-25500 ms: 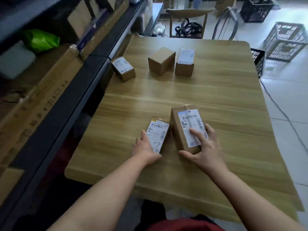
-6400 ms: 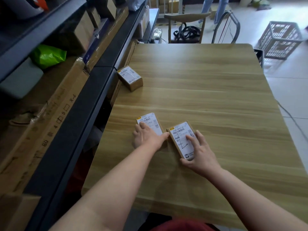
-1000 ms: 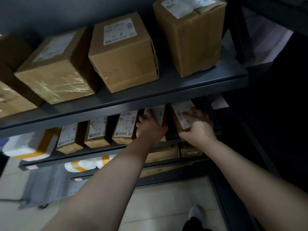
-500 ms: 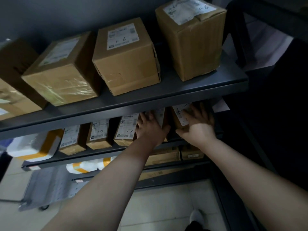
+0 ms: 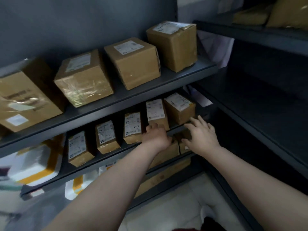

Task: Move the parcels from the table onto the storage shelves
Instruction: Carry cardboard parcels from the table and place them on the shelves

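Note:
Several small labelled cardboard parcels stand in a row on the middle shelf (image 5: 176, 130). The two rightmost are a narrow parcel (image 5: 155, 112) marked "1-7" and a squarer parcel (image 5: 180, 108). My left hand (image 5: 155, 136) hovers at the shelf edge just below the narrow parcel, fingers loosely curled, holding nothing. My right hand (image 5: 200, 133) is spread open in front of the squarer parcel, off it, fingers straight. Both parcels stand free on the shelf.
Larger brown boxes (image 5: 133, 61) line the upper shelf (image 5: 116, 104). White and yellow padded bags (image 5: 33, 165) lie at lower left. More boxes sit on the shelf beneath my hands. A second dark rack (image 5: 266, 90) stands at right. Pale floor tiles (image 5: 175, 212) show below.
Both hands have let go of the two parcels and drawn back from the middle shelf. The parcels stay standing there. The view has pulled back and tilted.

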### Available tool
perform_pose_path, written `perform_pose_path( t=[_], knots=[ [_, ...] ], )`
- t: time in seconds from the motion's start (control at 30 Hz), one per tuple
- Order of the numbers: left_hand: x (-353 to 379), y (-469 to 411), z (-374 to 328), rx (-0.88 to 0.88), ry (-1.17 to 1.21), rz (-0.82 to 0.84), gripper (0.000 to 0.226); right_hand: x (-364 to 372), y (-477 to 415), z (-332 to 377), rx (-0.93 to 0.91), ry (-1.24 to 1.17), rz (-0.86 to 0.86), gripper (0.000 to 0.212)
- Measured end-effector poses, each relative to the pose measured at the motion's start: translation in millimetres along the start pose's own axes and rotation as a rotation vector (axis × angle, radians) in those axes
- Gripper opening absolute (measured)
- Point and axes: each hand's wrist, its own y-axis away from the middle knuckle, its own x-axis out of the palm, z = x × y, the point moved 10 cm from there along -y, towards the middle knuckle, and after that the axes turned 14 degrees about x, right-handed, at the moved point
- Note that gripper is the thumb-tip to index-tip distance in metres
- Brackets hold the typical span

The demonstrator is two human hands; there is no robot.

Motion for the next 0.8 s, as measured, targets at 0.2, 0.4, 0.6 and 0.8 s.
perform_pose_path(
  t=[0.2, 0.4, 0.6, 0.8],
  knots=[
    [38, 66, -46, 0.269, -0.065, 0.163, 0.05, 14, 122, -44, 0.266, -0.034, 0.024, 0.049],
    [83, 136, -146, 0.57, -0.142, 0.29, 0.053, 20, 261, -121, 0.587, 0.023, 0.065, 0.052],
    [129, 231, -277, 0.921, -0.297, 0.377, 0.05, -3, 421, -198, 0.906, 0.027, 0.008, 0.056],
    [179, 377, -423, 1.274, -0.409, 0.42, 0.046, -30, 628, -268, 1.256, -0.012, -0.074, 0.056]
  ],
)
